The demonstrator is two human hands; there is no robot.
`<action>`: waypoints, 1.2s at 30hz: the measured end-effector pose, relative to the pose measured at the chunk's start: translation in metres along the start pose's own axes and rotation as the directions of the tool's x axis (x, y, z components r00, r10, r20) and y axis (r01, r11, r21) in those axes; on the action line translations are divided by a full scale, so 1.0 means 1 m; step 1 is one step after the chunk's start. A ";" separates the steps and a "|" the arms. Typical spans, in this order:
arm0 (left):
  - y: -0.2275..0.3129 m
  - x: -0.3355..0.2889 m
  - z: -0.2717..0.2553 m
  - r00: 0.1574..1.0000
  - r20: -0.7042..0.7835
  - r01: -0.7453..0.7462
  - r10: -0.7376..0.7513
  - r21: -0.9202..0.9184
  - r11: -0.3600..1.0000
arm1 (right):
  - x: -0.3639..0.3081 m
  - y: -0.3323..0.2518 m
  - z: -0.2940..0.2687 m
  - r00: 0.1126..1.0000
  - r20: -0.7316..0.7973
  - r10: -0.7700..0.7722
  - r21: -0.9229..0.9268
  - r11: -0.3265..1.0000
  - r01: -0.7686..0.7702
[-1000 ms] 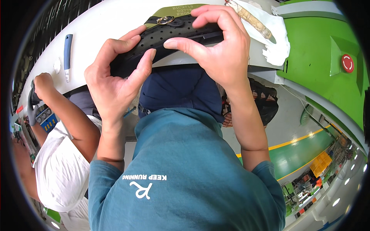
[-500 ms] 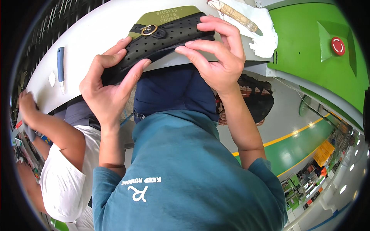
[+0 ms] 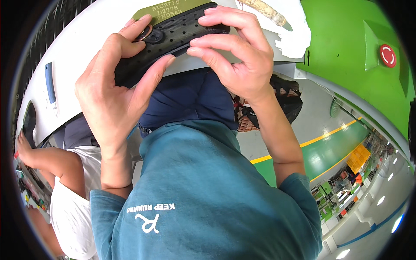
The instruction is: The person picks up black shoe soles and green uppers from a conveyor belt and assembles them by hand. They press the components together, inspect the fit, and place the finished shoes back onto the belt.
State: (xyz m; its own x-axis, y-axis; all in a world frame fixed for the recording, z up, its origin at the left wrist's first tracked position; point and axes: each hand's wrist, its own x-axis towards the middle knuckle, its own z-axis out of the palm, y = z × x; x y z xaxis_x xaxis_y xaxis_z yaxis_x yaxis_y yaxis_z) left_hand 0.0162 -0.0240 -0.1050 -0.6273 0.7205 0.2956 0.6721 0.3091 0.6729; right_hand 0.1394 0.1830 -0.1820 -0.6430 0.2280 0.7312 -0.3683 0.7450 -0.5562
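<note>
A black shoe upper (image 3: 177,34) of dotted mesh sits on an olive-green shoe last (image 3: 162,12) above the near edge of the table. My left hand (image 3: 108,82) holds its left part, fingers over the gold ring buckle (image 3: 148,32) and strap, thumb stretched along the lower edge. On the other end, my right hand (image 3: 242,60) has its upper fingers bent over the mesh. Its thumb and index finger come together at the black bottom edge. Any small thing in that pinch is hidden.
A blue-handled knife (image 3: 50,82) lies on the white table (image 3: 78,47). Farther right are a tape-wrapped tool (image 3: 264,11) and white paper (image 3: 294,30). A green machine (image 3: 346,26) with a red button stands at the right. At left, a co-worker's hand (image 3: 26,145) touches a dark piece.
The shoe upper and last have shifted up and left in view, with both hands. My left fingers have moved onto the buckle. The co-worker's hand has come down beside a dark piece.
</note>
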 end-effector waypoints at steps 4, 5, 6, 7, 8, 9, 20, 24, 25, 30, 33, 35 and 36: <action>-0.001 0.002 -0.001 1.000 0.009 0.010 -0.010 -0.012 1.000 | 0.011 -0.014 -0.006 0.980 0.066 0.189 0.084 0.977 -0.194; 0.000 0.002 -0.001 1.000 0.002 0.017 -0.017 -0.025 1.000 | 0.013 -0.015 -0.008 0.972 0.088 0.218 0.098 0.969 -0.227; 0.000 0.002 0.000 1.000 -0.004 0.023 -0.023 -0.038 0.999 | 0.014 -0.012 -0.010 0.973 0.105 0.206 0.111 0.970 -0.218; 0.001 0.002 0.001 0.999 -0.010 0.030 -0.030 -0.051 0.998 | 0.015 -0.009 -0.010 0.971 0.120 0.206 0.125 0.967 -0.221; 0.001 0.003 0.001 0.999 -0.006 0.031 -0.031 -0.047 0.998 | 0.016 -0.007 -0.012 0.970 0.133 0.205 0.138 0.965 -0.223; 0.001 0.004 0.000 0.999 -0.002 0.033 -0.033 -0.042 0.999 | 0.018 -0.006 -0.012 0.966 0.143 0.215 0.152 0.960 -0.236; -0.008 0.017 -0.006 0.997 0.069 0.038 -0.041 0.043 0.998 | 0.038 0.013 -0.017 0.916 0.192 0.352 0.272 0.878 -0.394; -0.026 0.027 -0.018 0.998 0.030 -0.039 0.046 -0.203 0.978 | 0.009 0.046 -0.007 0.897 0.094 0.432 0.554 0.726 -0.408; -0.038 0.030 -0.028 0.999 0.007 0.034 -0.034 -0.444 0.896 | 0.008 0.052 -0.007 0.849 0.069 0.524 0.682 0.596 -0.423; -0.103 0.004 -0.075 0.777 -0.531 0.008 -0.339 -0.530 0.848 | 0.010 0.062 -0.010 0.796 -0.087 0.600 0.734 0.579 -0.356; -0.167 -0.034 -0.080 0.776 -0.445 0.201 -0.447 -0.498 0.844 | 0.016 0.050 -0.004 0.800 -0.065 0.597 0.682 0.612 -0.401; -0.181 -0.051 -0.076 0.788 -0.417 0.241 -0.453 -0.467 0.851 | 0.018 0.053 -0.002 0.795 -0.058 0.604 0.680 0.607 -0.412; -0.189 -0.057 -0.072 0.800 -0.414 0.214 -0.433 -0.477 0.852 | 0.018 0.052 -0.003 0.791 -0.053 0.610 0.682 0.601 -0.418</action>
State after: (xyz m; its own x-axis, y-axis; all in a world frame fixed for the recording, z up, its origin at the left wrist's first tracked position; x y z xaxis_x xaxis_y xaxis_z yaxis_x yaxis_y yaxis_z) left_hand -0.1034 -0.1687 -0.2001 -0.9563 0.1856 0.2260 0.2506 0.1215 0.9604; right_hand 0.1101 0.2279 -0.1966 -0.6976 0.6676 0.2599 -0.4105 -0.0752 -0.9088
